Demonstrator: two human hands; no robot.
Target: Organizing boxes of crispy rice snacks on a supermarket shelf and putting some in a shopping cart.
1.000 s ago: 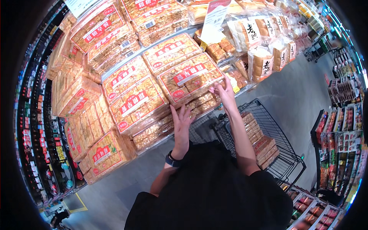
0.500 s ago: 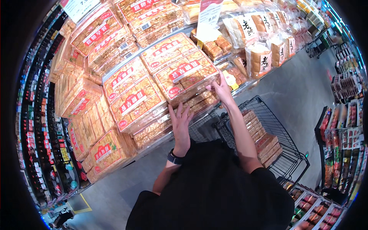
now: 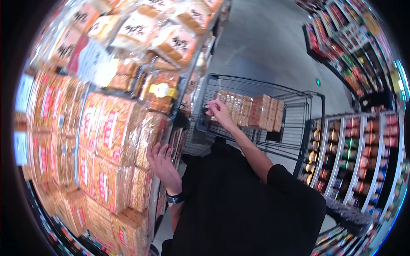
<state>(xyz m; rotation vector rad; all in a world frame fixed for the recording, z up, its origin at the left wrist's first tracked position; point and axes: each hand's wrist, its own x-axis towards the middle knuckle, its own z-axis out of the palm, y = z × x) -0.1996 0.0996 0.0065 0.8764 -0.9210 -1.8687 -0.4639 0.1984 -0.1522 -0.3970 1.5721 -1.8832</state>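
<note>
My left hand (image 3: 163, 167) is open, its fingers spread beside the front of stacked clear-wrapped packs of golden pastry (image 3: 113, 132) with red labels. The fingertips look close to the pack sides; whether they touch cannot be made out. My right hand (image 3: 219, 113) is over the near-left end of a dark wire shopping cart (image 3: 256, 81). Its fingers are bent but apart, and nothing shows in them. Inside the cart lie several clear-wrapped brown pastry packs (image 3: 261, 112) in rows, just right of that hand.
Bagged bread loaves (image 3: 179, 42) and a tilted price card (image 3: 92, 62) are on the display's far part. Boxed brown cakes (image 3: 162, 91) lie between bread and pastry. Shelves of packaged goods (image 3: 354, 158) stand at right. Grey floor (image 3: 265, 38) stretches beyond the cart.
My view has turned right, bringing the cart to the middle. My right hand has left the pastry pack's corner and is now over the cart. My left hand stays by the stack.
</note>
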